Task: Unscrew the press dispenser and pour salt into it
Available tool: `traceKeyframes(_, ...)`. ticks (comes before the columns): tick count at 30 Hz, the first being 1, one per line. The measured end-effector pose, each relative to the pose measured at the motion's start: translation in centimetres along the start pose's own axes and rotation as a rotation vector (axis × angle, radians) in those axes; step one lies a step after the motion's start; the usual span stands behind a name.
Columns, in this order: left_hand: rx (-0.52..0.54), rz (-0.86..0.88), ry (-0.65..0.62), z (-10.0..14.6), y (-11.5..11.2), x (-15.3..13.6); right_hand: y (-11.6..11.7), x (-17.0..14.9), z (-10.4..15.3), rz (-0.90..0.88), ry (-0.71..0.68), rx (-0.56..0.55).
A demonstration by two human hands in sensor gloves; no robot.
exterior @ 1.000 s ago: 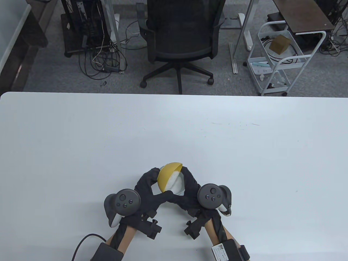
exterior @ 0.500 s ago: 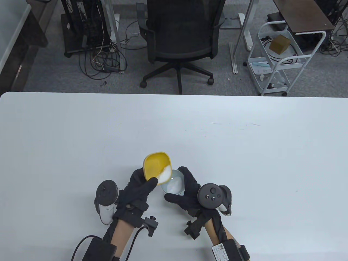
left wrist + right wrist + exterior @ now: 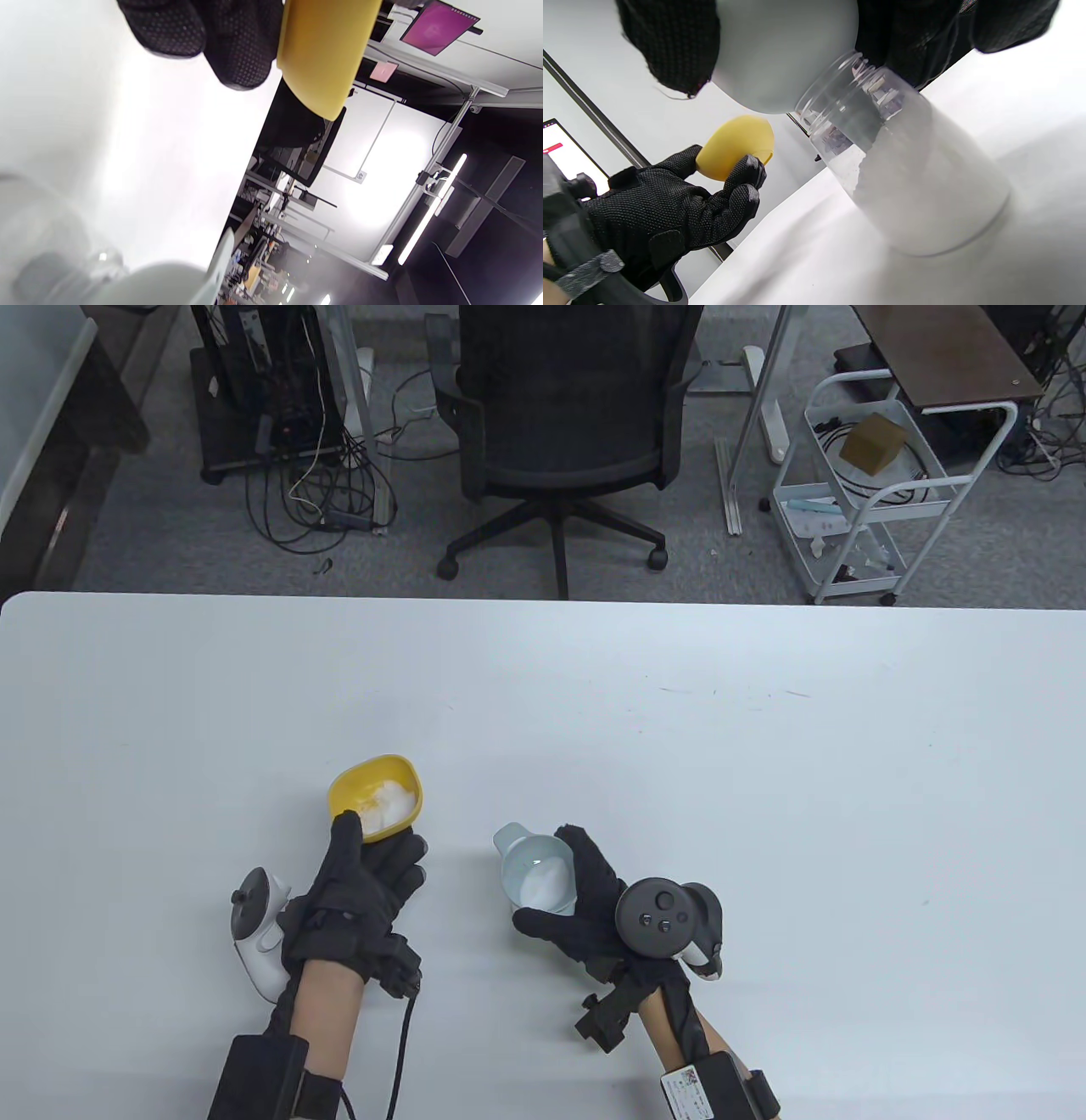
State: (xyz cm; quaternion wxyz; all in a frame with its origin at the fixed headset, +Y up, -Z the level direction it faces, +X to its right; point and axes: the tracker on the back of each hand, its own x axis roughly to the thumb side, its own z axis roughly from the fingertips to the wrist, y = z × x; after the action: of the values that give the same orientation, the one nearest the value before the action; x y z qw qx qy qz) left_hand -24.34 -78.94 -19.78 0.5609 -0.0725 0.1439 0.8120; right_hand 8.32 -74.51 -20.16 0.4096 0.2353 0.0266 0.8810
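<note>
My left hand (image 3: 365, 857) holds a yellow bowl (image 3: 375, 797) with white salt in it, level, a little above the table and to the left of the jar. The left wrist view shows the bowl's underside (image 3: 326, 55) by my fingers (image 3: 237, 42). My right hand (image 3: 577, 899) grips a pale blue funnel (image 3: 539, 882) that sits in the mouth of a clear jar (image 3: 912, 190). The jar stands on the table and is more than half full of salt. Some salt lies in the funnel. The right wrist view also shows the bowl (image 3: 736, 146) in my left hand (image 3: 670, 212).
The white table (image 3: 764, 780) stretches far to the back and both sides. Beyond its far edge stand an office chair (image 3: 564, 415) and a white cart (image 3: 865, 483) on the floor.
My left hand had the bowl tipped over the funnel, then swung it back to the left and levelled it. My right hand stayed on the funnel.
</note>
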Motion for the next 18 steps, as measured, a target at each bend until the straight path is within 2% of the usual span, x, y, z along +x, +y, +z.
traceKeyframes(4,0.090,-0.132,0.009,-1.0,1.3,0.7,0.0,0.1,0.0,0.004,0.002,-0.009)
traceKeyframes(9,0.195,-0.293,0.097,-3.5,2.4,1.8,0.0,0.0,0.0,-0.004,0.002,-0.011)
traceKeyframes(14,0.351,-0.657,0.172,-6.1,2.6,3.8,0.0,0.0,0.0,-0.013,0.004,-0.009)
traceKeyframes(18,0.348,-0.678,0.242,-7.5,2.6,4.1,0.0,-0.1,0.1,-0.012,0.001,-0.014)
